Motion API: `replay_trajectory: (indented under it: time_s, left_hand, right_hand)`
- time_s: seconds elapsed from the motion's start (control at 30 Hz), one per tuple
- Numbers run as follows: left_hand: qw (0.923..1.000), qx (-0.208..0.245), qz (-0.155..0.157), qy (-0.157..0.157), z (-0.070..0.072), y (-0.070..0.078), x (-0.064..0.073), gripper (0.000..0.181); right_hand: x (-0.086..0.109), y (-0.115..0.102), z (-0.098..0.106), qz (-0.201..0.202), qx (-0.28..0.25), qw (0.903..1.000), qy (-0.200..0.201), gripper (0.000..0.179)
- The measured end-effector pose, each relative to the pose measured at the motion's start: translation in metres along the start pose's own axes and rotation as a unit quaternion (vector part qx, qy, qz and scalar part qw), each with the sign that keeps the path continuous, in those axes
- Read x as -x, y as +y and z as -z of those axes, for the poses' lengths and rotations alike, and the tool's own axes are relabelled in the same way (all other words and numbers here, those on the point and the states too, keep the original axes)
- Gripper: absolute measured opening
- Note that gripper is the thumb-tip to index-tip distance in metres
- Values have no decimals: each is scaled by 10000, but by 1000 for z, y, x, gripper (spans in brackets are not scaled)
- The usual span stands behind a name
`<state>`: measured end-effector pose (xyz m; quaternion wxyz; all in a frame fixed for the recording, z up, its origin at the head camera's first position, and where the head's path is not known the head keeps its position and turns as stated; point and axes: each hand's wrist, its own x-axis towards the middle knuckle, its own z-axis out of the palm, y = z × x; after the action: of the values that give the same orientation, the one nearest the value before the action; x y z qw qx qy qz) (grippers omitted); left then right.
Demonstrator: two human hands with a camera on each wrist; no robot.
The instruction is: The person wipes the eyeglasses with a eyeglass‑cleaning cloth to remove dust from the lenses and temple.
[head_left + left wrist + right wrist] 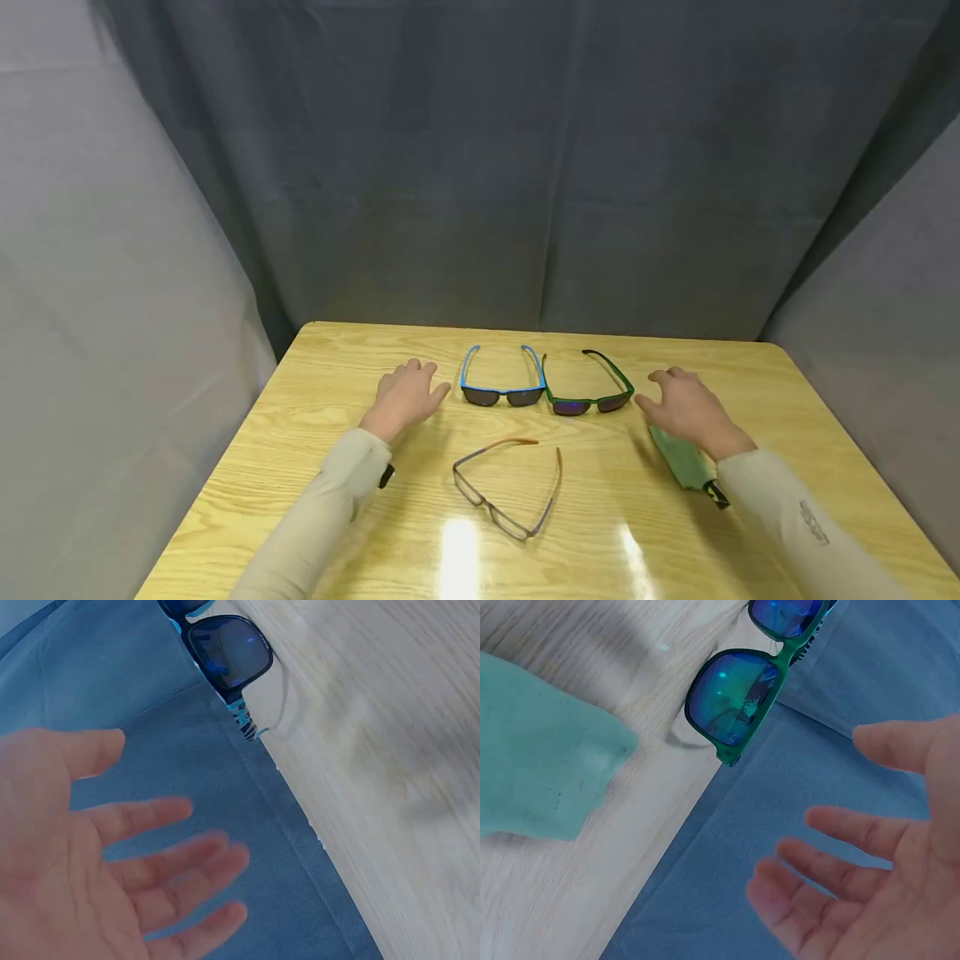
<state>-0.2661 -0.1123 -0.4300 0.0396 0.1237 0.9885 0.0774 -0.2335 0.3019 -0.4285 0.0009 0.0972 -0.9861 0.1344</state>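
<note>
Left hand (pixel 407 396): fingers (pixel 150 816) spread apart, holding nothing, just beside the blue sunglasses (pixel 482 397).
Right hand (pixel 690 412): fingers apart too, nothing held, near the green sunglasses (pixel 572 408).
Sunglasses row: seemingly settled; both pairs sit side by side toward the bench's (pixel 405 533) far edge, arms unfolded.
Clear glasses (pixel 512 523): apparently left to deal with, lying slantwise nearer the person, unfolded and untouched.
Green pouch (pixel 678 461): perhaps unused so far; partly hidden below the right hand, and possibly a cloth.
Hard to tell: whether the sunglasses touch; both wrist views crop them.
</note>
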Motion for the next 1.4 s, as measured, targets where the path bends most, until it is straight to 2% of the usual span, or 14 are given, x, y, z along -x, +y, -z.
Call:
replay_trajectory:
  time_s: [0.13, 0.3, 0.5, 0.7, 1.0, 1.27, 1.4]
  left_hand:
    - [9999, 58, -152, 11, 0, -1, 4, 44]
    - [9995, 184, -248, -29, -6, -2, 8, 39]
    - [9988, 208, -410, -188, -13, -1, 12, 39]
    - [9984, 251, -446, -241, -19, 0, 13, 35]
    - [9982, 297, -497, -178, -29, -2, 14, 34]
    - [9979, 354, -525, -127, -29, -1, 13, 35]
    - [9980, 327, -534, -95, -28, -2, 12, 34]
  right_hand:
    - [1, 1, -3, 202, 9, 9998, -4, 42]
    - [4, 2, -9, 215, -6, 9994, -286, 37]
    - [12, 6, -18, -145, 32, 9972, -729, 31]
    - [17, 14, -31, -546, -3, 9940, -947, 36]
    - [22, 23, -45, -862, 142, 9910, -1010, 31]
    - [20, 24, -44, -1100, 294, 9885, -990, 29]
    - [17, 24, -47, -982, 337, 9898, -978, 22]
